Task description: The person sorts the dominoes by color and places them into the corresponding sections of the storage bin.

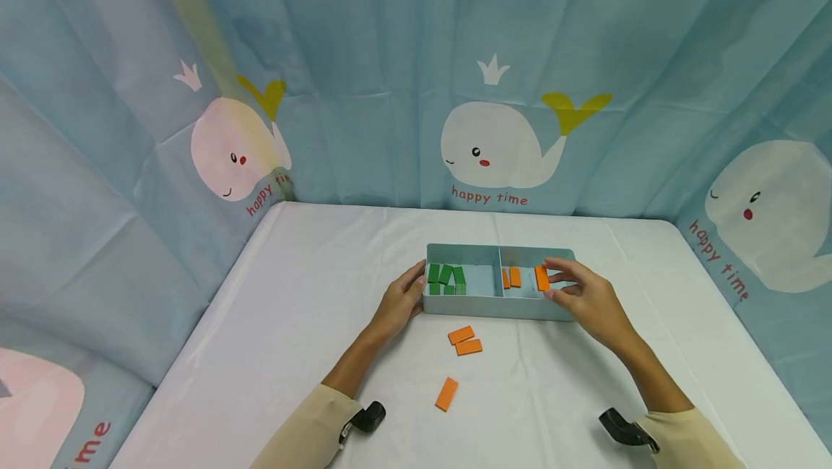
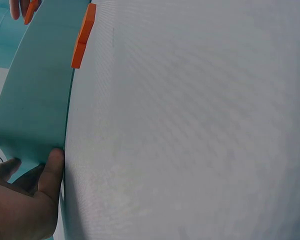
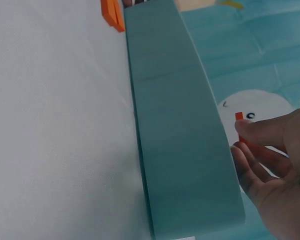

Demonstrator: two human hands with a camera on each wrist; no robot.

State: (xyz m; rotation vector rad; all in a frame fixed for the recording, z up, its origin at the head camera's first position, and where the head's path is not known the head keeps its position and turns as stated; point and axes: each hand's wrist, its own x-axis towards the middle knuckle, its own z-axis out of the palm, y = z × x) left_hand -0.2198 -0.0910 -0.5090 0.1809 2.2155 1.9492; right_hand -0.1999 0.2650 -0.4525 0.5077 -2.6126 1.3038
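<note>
My left hand (image 1: 398, 303) holds the left end of a blue-green two-compartment box (image 1: 500, 306), its fingers against the end wall. With thumb and fingertips, my right hand (image 1: 588, 303) pinches an orange block (image 1: 542, 279) over the right compartment; the right wrist view shows this block (image 3: 239, 117) at the thumb tip, beyond the box wall (image 3: 185, 125). Two more orange blocks (image 1: 515, 277) are in that compartment beside the divider (image 1: 500, 272). Several green blocks (image 1: 446, 275) occupy the left part of the left compartment.
On the white tablecloth (image 1: 312, 295) in front of the box, two orange blocks (image 1: 469, 347) lie close together. A single orange block (image 1: 446, 394) lies nearer the person. Behind the table hangs a blue curtain (image 1: 364, 144) printed with whales.
</note>
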